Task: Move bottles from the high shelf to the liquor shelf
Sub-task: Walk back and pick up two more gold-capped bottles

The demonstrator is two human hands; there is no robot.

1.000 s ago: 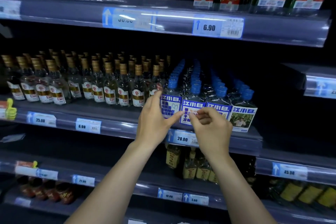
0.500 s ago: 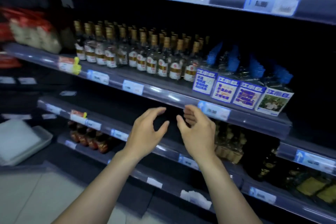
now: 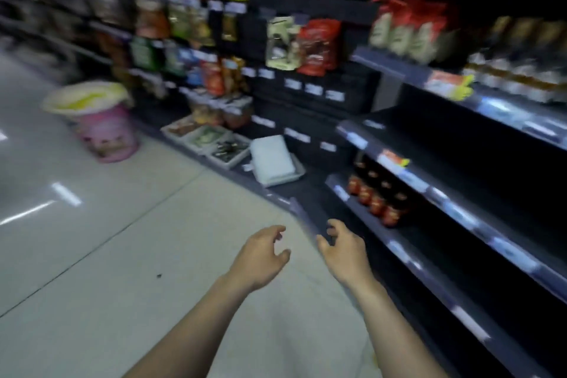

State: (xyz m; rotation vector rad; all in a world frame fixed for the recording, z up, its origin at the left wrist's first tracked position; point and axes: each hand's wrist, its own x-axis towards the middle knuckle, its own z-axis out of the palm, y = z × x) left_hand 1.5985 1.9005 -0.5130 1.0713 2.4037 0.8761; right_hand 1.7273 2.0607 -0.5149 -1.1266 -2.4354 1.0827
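Your left hand (image 3: 260,258) and right hand (image 3: 345,252) hang side by side above the pale tiled floor (image 3: 122,255), the right one near the base of the dark shelving. Both hold nothing, and their fingers are loosely curled and spread apart. The clear bottles with gold caps (image 3: 521,70) are badly blurred. They stand in a row along the front edge of a dark metal shelf (image 3: 506,110) at the upper right, well apart from both hands. Lower down, small dark bottles with red labels (image 3: 377,202) stand near the left end of a low dark shelf (image 3: 399,252). A pink plastic bucket with a pale yellow liner (image 3: 104,129) stands on the floor at the far left.
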